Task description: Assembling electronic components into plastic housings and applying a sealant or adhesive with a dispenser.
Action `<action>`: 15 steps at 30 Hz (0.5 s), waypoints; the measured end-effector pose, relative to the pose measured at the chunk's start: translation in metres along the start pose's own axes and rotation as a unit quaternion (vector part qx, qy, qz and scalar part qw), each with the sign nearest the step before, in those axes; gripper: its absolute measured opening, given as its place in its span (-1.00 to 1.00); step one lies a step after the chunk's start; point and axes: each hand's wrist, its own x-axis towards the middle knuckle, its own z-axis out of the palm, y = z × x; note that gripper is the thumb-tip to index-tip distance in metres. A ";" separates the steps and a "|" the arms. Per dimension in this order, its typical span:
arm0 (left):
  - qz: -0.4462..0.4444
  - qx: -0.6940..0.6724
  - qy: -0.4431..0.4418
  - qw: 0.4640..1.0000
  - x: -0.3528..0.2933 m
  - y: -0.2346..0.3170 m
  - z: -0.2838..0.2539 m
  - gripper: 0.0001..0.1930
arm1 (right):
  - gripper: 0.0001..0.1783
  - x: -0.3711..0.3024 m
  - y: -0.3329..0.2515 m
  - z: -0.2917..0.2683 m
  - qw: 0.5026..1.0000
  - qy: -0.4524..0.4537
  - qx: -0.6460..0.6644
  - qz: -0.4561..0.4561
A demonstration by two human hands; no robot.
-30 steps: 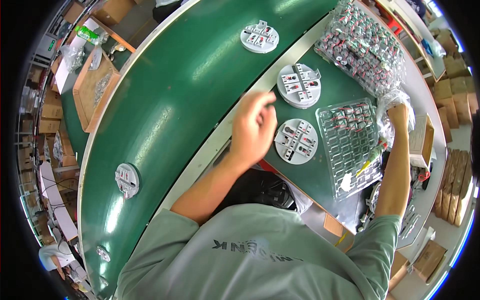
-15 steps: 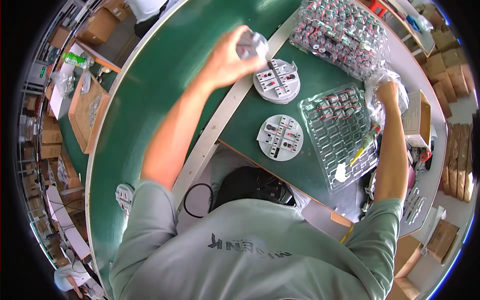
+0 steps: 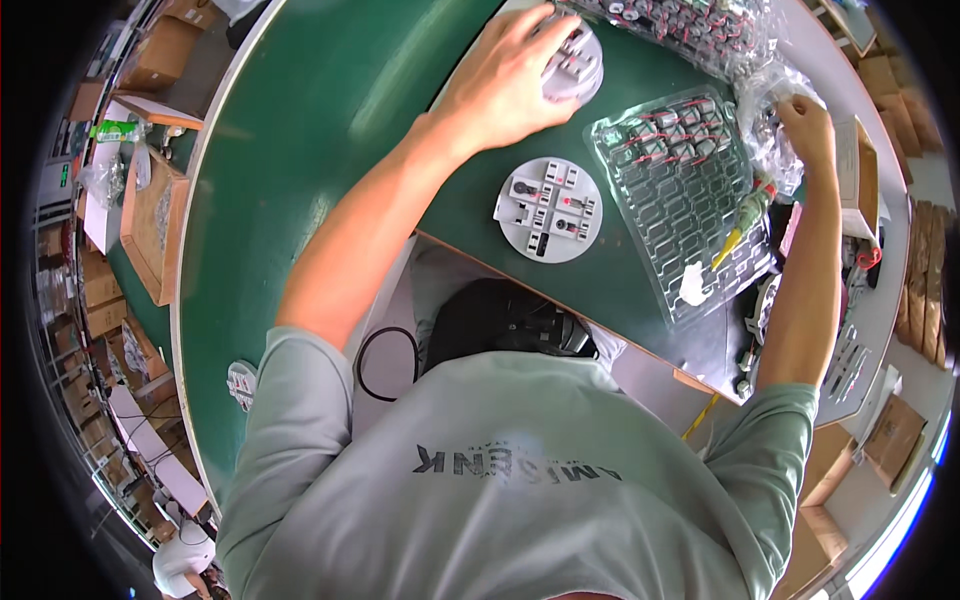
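Note:
At the far side of the bench, my left hand (image 3: 505,85) is closed round the rim of a round grey plastic disc unit (image 3: 580,62), thumb on the near side and fingers on the far side. Nearer lies a similar disc (image 3: 550,210), flat on the green surface, with raised blocks in a cross and small red and black parts. On the right, my right hand (image 3: 808,130) has its fingers pinched at a crumpled clear plastic bag (image 3: 770,112); what they hold is hidden. Beside it sits a clear blister tray (image 3: 675,185) with small wired motors in its far pockets.
A yellow-tipped screwdriver (image 3: 742,225) lies across the tray's right edge. Behind are packed trays of wired motors (image 3: 690,30). An open cardboard box (image 3: 858,180) stands right of my arm. Another disc (image 3: 242,385) lies on the green belt (image 3: 290,160) at left.
My left hand has come from above the belt, where it held a grey, clear-looking piece, onto the far disc unit. My right hand has pulled back slightly at the bag. The view has shifted.

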 end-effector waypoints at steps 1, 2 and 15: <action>-0.001 -0.006 -0.004 1.000 0.004 0.009 -0.004 -0.07 | -0.58 -0.009 0.004 -0.008 0.998 0.026 0.058 0.008; -0.026 0.004 -0.019 0.999 0.015 0.024 -0.015 -0.02 | -0.58 -0.017 0.012 -0.020 0.998 0.024 0.051 0.015; -0.358 -0.561 -0.065 0.744 -0.123 0.159 -0.053 -0.63 | -0.67 -0.277 -0.210 -0.019 0.922 -0.119 0.342 -0.136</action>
